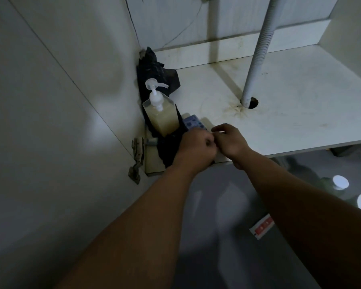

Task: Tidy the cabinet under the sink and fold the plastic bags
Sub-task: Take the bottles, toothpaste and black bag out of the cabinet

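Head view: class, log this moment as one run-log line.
left hand: curled on black bag | right hand: pinching, item unclear | soap bottle: upright on bag

both hands meet: left hand [196,146] fisted, right hand [230,140] seemingly pinching.

Black plastic bag [154,65] crumpled in cabinet floor [279,113] corner

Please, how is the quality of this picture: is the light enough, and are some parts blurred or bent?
Head view: the light is dim, so the black plastic bag loses detail. The left hand and right hand look slightly motion-blurred. The pump bottle is fairly sharp. Wide-angle distortion bows the drain hose. Bright glare spots sit at the lower right edge.
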